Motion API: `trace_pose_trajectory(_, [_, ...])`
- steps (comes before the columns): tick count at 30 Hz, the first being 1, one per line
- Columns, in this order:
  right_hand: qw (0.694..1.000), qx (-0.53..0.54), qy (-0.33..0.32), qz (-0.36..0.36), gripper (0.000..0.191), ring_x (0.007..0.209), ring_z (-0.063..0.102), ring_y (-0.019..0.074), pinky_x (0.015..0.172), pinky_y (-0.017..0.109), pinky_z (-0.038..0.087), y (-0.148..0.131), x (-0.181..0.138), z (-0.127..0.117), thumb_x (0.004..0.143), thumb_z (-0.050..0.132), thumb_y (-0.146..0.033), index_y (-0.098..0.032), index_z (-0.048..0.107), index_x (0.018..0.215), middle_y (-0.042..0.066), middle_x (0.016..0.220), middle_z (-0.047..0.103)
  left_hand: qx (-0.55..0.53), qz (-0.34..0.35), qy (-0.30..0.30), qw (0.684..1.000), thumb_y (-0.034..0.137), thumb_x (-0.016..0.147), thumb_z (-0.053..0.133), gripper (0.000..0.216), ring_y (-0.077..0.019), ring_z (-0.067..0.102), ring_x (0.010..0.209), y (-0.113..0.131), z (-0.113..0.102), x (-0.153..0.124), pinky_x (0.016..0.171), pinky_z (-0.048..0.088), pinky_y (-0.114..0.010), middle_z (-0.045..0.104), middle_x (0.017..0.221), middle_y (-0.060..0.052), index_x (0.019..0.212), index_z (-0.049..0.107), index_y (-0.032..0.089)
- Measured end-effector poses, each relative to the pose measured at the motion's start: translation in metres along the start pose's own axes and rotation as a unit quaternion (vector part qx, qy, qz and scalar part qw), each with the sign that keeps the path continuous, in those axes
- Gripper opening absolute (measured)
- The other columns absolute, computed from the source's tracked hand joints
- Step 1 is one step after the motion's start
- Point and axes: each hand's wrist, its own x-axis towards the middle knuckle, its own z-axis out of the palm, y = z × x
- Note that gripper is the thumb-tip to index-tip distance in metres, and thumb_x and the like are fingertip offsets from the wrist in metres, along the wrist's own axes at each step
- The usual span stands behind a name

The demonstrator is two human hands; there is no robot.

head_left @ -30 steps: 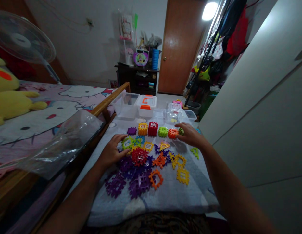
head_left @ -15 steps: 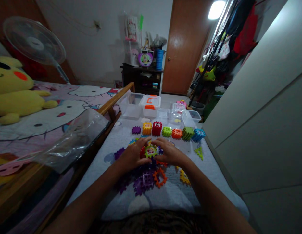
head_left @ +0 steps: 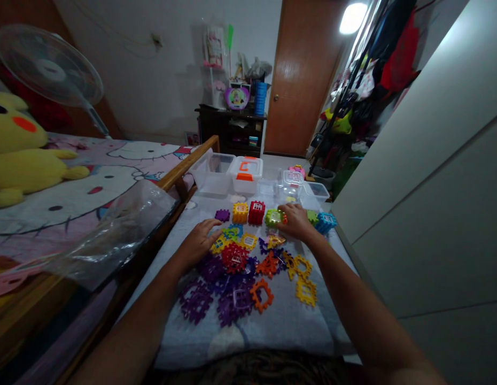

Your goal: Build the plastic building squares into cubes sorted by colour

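Note:
A pile of flat interlocking plastic tiles (head_left: 236, 272), purple, red, orange and yellow, lies on a grey blanket (head_left: 272, 326). Behind it stands a row of built cubes: purple tile (head_left: 222, 215), yellow cube (head_left: 240, 212), red cube (head_left: 257, 212), green cube (head_left: 273, 217), blue cube (head_left: 325, 221). My right hand (head_left: 295, 222) is closed on a green tile piece at the green cube in the row. My left hand (head_left: 198, 243) lies spread on the left edge of the pile, touching yellow and blue tiles.
Clear plastic boxes (head_left: 214, 172), one with an orange-handled lid (head_left: 246, 172), stand beyond the row. A wooden bed rail (head_left: 184, 166) and a crumpled plastic bag (head_left: 120, 230) lie left. A white wardrobe (head_left: 425, 187) rises on the right. A fan (head_left: 48, 67) stands far left.
Half a second ago both hands held a green tile together over the pile. Now my right hand has carried it forward to the row, and my left hand has dropped back onto the pile.

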Motion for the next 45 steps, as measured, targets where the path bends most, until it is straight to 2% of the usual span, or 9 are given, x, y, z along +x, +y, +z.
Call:
trace_pose_trajectory(5, [0.998, -0.049, -0.038, 0.018, 0.043, 0.111, 0.052, 0.0323, 0.089, 0.039, 0.037, 0.012, 0.026, 0.004, 0.079, 0.061, -0.031, -0.019, 0.062, 0.121, 0.013, 0.120, 0.063, 0.003, -0.032, -0.044, 0.999, 0.047, 0.091, 0.038, 0.049, -0.0275, 0.058, 0.118, -0.025, 0.011, -0.006, 0.106, 0.042, -0.045, 0.064, 0.125, -0.013, 0.118, 0.063, 0.015])
trace_pose_trajectory(12, [0.995, -0.067, -0.065, 0.028, 0.040, 0.113, 0.052, 0.0330, 0.089, 0.040, 0.037, 0.011, 0.030, 0.014, 0.081, 0.060, -0.033, -0.019, 0.063, 0.119, 0.013, 0.116, 0.067, 0.000, -0.016, -0.057, 0.998, 0.047, 0.088, 0.042, 0.047, -0.0283, 0.058, 0.119, -0.020, 0.009, -0.009, 0.107, 0.040, -0.045, 0.065, 0.125, -0.013, 0.116, 0.065, 0.017])
trace_pose_trajectory(17, [0.999, -0.031, -0.005, 0.007, 0.044, 0.120, 0.047, 0.0332, 0.096, 0.043, 0.035, 0.008, 0.012, 0.009, 0.080, 0.062, -0.028, -0.018, 0.060, 0.123, 0.012, 0.128, 0.062, -0.030, -0.028, -0.054, 0.998, 0.045, 0.087, 0.046, 0.042, -0.0268, 0.060, 0.113, -0.013, 0.002, -0.012, 0.103, 0.044, -0.042, 0.067, 0.120, -0.011, 0.113, 0.065, 0.019])
trace_pose_trajectory(21, [0.995, 0.067, 0.043, -0.055, 0.039, 0.116, 0.051, 0.0282, 0.099, 0.042, 0.037, -0.012, -0.021, 0.010, 0.084, 0.060, -0.026, -0.018, 0.059, 0.122, 0.012, 0.124, 0.063, -0.053, -0.036, -0.038, 0.997, 0.042, 0.085, 0.053, 0.038, -0.0257, 0.063, 0.105, -0.010, -0.001, -0.014, 0.095, 0.049, -0.041, 0.067, 0.115, -0.009, 0.113, 0.065, 0.019])
trace_pose_trajectory(25, [0.976, 0.164, -0.004, -0.143, 0.033, 0.107, 0.056, 0.0246, 0.097, 0.040, 0.040, -0.055, -0.055, 0.021, 0.084, 0.062, -0.027, -0.018, 0.061, 0.115, 0.010, 0.113, 0.066, -0.059, -0.030, -0.026, 0.997, 0.037, 0.083, 0.057, 0.034, -0.0232, 0.063, 0.099, -0.011, 0.001, -0.015, 0.091, 0.051, -0.039, 0.065, 0.110, -0.007, 0.111, 0.065, 0.019])
trace_pose_trajectory(31, [0.973, 0.161, -0.016, -0.163, 0.054, 0.112, 0.051, 0.0309, 0.098, 0.045, 0.040, -0.104, -0.063, 0.040, 0.078, 0.072, -0.044, -0.017, 0.057, 0.122, 0.015, 0.121, 0.061, -0.041, -0.026, 0.011, 0.999, 0.033, 0.079, 0.059, 0.032, -0.0235, 0.061, 0.102, -0.017, 0.004, -0.013, 0.094, 0.049, -0.039, 0.062, 0.108, -0.007, 0.107, 0.066, 0.019])
trace_pose_trajectory(35, [0.975, 0.172, -0.034, -0.139, 0.038, 0.108, 0.055, 0.0281, 0.096, 0.042, 0.041, -0.107, -0.055, 0.047, 0.082, 0.067, -0.031, -0.016, 0.059, 0.116, 0.013, 0.114, 0.064, -0.003, -0.022, 0.063, 0.998, 0.032, 0.079, 0.058, 0.028, -0.0258, 0.056, 0.113, -0.020, 0.002, -0.011, 0.104, 0.042, -0.044, 0.061, 0.113, -0.007, 0.103, 0.066, 0.021])
trace_pose_trajectory(39, [0.972, 0.202, -0.019, -0.115, 0.032, 0.106, 0.056, 0.0238, 0.096, 0.038, 0.042, -0.102, -0.054, 0.051, 0.084, 0.059, -0.015, -0.016, 0.059, 0.116, 0.012, 0.112, 0.064, -0.003, -0.008, 0.062, 0.998, 0.032, 0.082, 0.055, 0.027, -0.0252, 0.056, 0.112, -0.016, 0.002, -0.012, 0.103, 0.042, -0.044, 0.063, 0.113, -0.008, 0.104, 0.065, 0.020])
trace_pose_trajectory(45, [0.956, 0.269, 0.016, -0.113, 0.015, 0.094, 0.056, 0.0190, 0.087, 0.032, 0.044, -0.098, -0.055, 0.057, 0.082, 0.055, -0.007, -0.019, 0.060, 0.090, 0.007, 0.100, 0.061, -0.005, 0.002, 0.067, 0.998, 0.031, 0.083, 0.054, 0.026, -0.0247, 0.057, 0.111, -0.010, 0.002, -0.013, 0.102, 0.042, -0.042, 0.065, 0.112, -0.007, 0.104, 0.065, 0.021])
